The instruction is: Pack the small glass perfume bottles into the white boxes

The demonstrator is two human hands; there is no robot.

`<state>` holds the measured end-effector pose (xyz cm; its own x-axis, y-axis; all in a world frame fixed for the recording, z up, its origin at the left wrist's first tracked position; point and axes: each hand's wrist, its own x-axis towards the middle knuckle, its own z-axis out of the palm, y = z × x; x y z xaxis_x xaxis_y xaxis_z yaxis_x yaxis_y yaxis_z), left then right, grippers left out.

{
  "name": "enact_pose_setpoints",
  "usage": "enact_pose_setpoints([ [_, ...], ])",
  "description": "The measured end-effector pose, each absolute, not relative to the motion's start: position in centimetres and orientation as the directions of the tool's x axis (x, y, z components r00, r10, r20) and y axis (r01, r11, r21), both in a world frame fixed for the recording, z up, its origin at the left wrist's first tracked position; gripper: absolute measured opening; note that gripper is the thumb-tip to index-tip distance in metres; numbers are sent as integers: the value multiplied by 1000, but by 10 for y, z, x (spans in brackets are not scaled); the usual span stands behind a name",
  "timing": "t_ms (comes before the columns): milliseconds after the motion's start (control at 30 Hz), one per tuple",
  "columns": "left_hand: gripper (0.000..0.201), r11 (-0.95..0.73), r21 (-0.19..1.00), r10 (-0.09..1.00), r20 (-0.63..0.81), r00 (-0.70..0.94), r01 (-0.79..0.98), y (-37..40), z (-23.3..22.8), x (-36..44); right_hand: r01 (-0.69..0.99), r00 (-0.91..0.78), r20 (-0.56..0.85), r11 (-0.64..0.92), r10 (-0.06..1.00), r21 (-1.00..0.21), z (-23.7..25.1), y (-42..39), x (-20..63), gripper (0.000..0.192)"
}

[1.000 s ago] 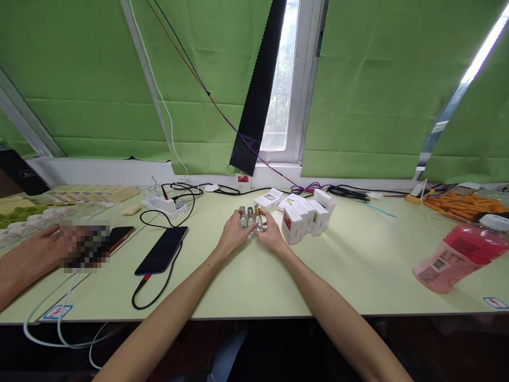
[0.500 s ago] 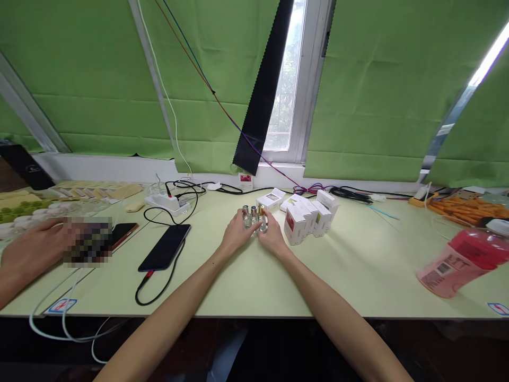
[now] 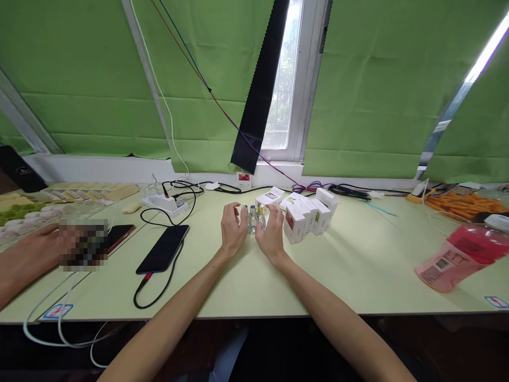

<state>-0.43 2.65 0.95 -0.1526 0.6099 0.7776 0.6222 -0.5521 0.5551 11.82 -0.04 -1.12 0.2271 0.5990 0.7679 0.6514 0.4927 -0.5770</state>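
Observation:
Three small glass bottles (image 3: 253, 225) with silver and gold metal caps stand upright in a row on the table, between my two hands. My left hand (image 3: 234, 229) is on their left side, fingers curved and thumb apart, partly hiding the leftmost bottle. On the right, my right hand (image 3: 271, 233) is cupped near the gold-capped bottle, its fingers spread from the thumb. Neither hand grips a bottle; whether fingertips still touch the glass is hard to see. Just right of my right hand stand several small white printed boxes (image 3: 295, 225), with another white box (image 3: 270, 197) lying behind the bottles.
A phone (image 3: 163, 249) on a black cable lies to the left, near a white power strip (image 3: 165, 203). A co-worker's hand (image 3: 45, 241) rests farther left by another phone. At right stand a pink drink bottle (image 3: 457, 260) and a heap of orange sticks (image 3: 461, 207).
Both hands have loosened from around the bottles and drawn slightly apart to either side. The bottles remain standing together, and the view has shifted a little.

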Motion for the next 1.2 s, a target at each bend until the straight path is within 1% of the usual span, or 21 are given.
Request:
enact_pose_setpoints([
  [100, 13, -691, 448, 474, 874, -112, 567, 19, 10, 3, 619, 245, 848, 598, 469, -509, -5, -3, 120, 40],
  [200, 10, -776, 367, 414, 910, -25, 512, 11, 5, 11, 657, 256, 917, 641, 305, -397, 4, -4, 126, 31],
  [300, 8, -840, 293, 396, 907, 147, 456, 4, -4, 18, 726, 287, 944, 606, 162, -324, 19, -2, 142, 26],
  [367, 8, -868, 258, 395, 877, 274, 424, -1, -10, 23, 768, 331, 941, 559, 72, -312, 28, 2, 163, 24],
  [400, 10, -880, 244, 390, 861, 327, 407, -2, -12, 25, 788, 361, 932, 521, 40, -328, 32, 4, 176, 22],
  [467, 15, -903, 223, 379, 816, 437, 366, -5, -16, 28, 806, 438, 897, 419, 55, -419, 36, 10, 209, 23],
  [500, 18, -907, 227, 384, 789, 479, 354, -6, -18, 29, 800, 495, 866, 350, 73, -487, 37, 14, 227, 25],
  [567, 23, -903, 252, 414, 731, 543, 349, -6, -20, 31, 740, 637, 760, 172, 132, -650, 35, 20, 261, 31],
  [633, 27, -886, 290, 456, 679, 575, 362, -6, -21, 32, 646, 740, 639, 42, 211, -762, 33, 26, 289, 38],
  [700, 29, -867, 325, 496, 644, 582, 378, -6, -22, 32, 596, 756, 560, -4, 339, -803, 32, 31, 307, 38],
  [767, 31, -853, 354, 520, 629, 577, 383, -6, -21, 31, 575, 733, 516, 2, 443, -818, 32, 35, 315, 35],
  [833, 32, -845, 375, 534, 628, 566, 381, -7, -20, 31, 546, 721, 451, -30, 526, -837, 32, 38, 318, 32],
  [933, 32, -832, 395, 554, 631, 544, 389, -7, -18, 29, 536, 682, 378, -76, 626, -840, 33, 38, 320, 19],
  [1000, 34, -824, 403, 565, 628, 535, 399, -6, -17, 28, 560, 663, 392, -76, 637, -825, 35, 37, 324, 12],
  [1033, 34, -820, 406, 571, 627, 531, 402, -5, -17, 27, 572, 670, 416, -70, 615, -817, 36, 36, 327, 11],
  [1067, 35, -817, 410, 575, 627, 525, 405, -4, -16, 26, 586, 680, 452, -57, 577, -808, 38, 35, 329, 10],
  [1200, 37, -819, 417, 572, 648, 503, 394, -1, -15, 25, 678, 677, 642, 32, 360, -734, 59, 28, 324, 15],
])
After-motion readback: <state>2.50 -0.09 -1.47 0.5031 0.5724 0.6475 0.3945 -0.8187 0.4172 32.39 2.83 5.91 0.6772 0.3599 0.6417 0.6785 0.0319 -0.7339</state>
